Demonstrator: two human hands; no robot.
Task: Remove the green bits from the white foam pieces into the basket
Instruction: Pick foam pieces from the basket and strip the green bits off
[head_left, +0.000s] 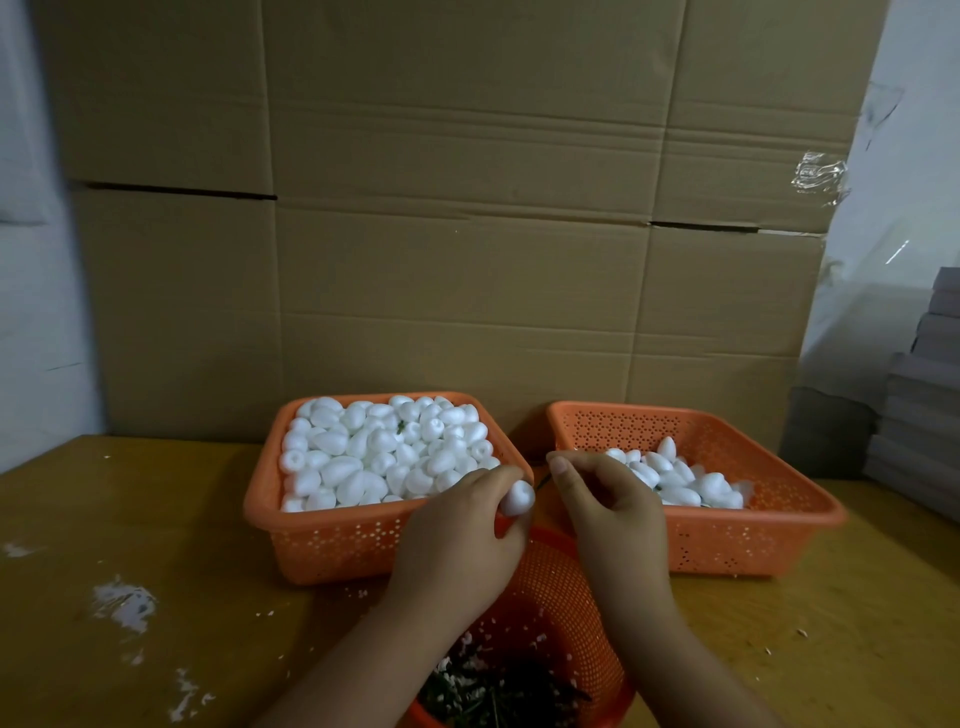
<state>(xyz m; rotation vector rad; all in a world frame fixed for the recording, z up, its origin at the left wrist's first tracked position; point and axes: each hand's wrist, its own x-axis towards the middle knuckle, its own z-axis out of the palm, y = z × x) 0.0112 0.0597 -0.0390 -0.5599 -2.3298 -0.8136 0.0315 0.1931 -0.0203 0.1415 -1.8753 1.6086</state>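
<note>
Left hand (457, 525) gripping a white foam egg (517, 498) above a round orange basket (566, 613) of green scraps. Right hand (608, 504) pinching a thin green stem (543, 481) beside the egg. Behind: full orange tray (332, 540), part-filled orange tray (727, 540).

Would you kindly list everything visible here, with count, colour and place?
left basket: one, orange, left of centre, heaped with white foam pieces
right basket: one, orange, right, partly filled with foam pieces
round basket: one, orange, nearest, holds green bits
foam piece: one, white, held in left hand
table: one, yellowish wood, with white crumbs
cardboard: brown, behind the baskets
left hand: holds the foam piece
right hand: fingertips pinched, above the round basket
</note>
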